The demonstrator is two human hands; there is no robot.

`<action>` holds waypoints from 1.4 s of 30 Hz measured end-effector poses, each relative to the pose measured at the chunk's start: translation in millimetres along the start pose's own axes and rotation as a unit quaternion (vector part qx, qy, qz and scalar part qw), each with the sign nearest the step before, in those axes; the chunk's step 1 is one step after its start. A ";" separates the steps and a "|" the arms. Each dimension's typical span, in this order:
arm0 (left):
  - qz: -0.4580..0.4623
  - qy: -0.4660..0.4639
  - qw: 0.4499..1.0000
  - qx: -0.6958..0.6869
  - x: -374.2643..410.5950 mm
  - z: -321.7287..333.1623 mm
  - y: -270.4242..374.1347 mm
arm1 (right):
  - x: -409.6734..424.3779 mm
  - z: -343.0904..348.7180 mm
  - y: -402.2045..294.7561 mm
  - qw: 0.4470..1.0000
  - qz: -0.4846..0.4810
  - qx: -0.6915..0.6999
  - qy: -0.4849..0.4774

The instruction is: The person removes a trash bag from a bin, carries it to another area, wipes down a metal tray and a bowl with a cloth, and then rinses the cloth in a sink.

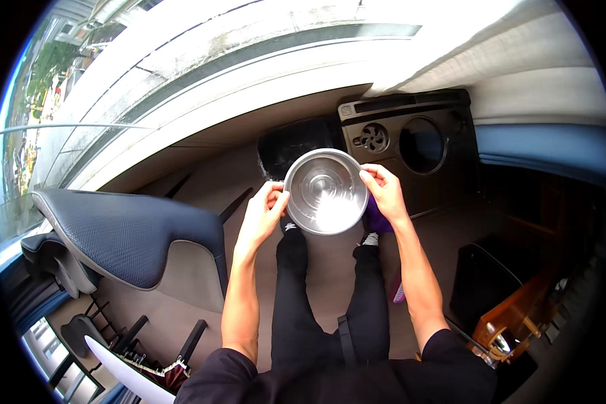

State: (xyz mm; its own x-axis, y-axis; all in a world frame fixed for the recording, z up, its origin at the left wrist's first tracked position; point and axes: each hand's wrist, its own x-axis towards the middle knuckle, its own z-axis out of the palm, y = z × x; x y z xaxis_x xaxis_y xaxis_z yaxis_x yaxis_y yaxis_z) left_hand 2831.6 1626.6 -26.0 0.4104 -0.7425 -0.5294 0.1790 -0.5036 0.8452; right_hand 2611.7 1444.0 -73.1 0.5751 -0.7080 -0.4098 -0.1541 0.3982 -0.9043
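Observation:
I hold a round, shiny metal pot (325, 189) over the floor, its open top turned up towards me. My left hand (266, 208) pinches the rim at its left side, the thumb along the edge. On the upper right of the rim, my right hand (385, 189) grips with thumb and fingers. The inside shows ring-shaped marks and a bright glare; no solid contents can be made out. Behind the pot sits a black container or bag (298, 144), partly covered by it. Below are my dark trouser legs (290, 283) and shoes, largely hidden.
A boxy dark appliance (409, 141) with a grille and a round opening stands ahead right, below pale curtains (540, 76). At left is a blue padded chair (131, 237). A window (222, 55) spans the front. A wooden piece of furniture (510, 318) and a black case (485, 278) are at right.

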 end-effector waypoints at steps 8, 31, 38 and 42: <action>0.107 0.055 0.988 0.093 37.6 173.7 62.1 | -12.8 -169.6 -73.6 0.949 -0.096 -0.273 0.127; 0.120 0.182 0.852 0.477 176.2 325.3 10.3 | 94.4 -286.0 -4.5 0.857 -0.136 -0.471 0.157; 0.066 0.102 0.822 0.557 191.7 341.0 7.3 | 102.5 -280.7 25.3 0.813 -0.127 -0.540 0.176; 0.082 0.090 0.796 0.593 199.2 328.6 -3.8 | 98.3 -270.7 22.0 0.786 -0.157 -0.580 0.142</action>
State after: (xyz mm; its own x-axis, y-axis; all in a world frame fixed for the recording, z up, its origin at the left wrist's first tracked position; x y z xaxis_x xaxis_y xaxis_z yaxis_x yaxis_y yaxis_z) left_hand 2618.9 1335.5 -158.9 0.4827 -0.8191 -0.3099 -0.8155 -0.5494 0.1819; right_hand 2447.4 1225.2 -165.7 0.5534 -0.8329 -0.0057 -0.7650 -0.5056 -0.3990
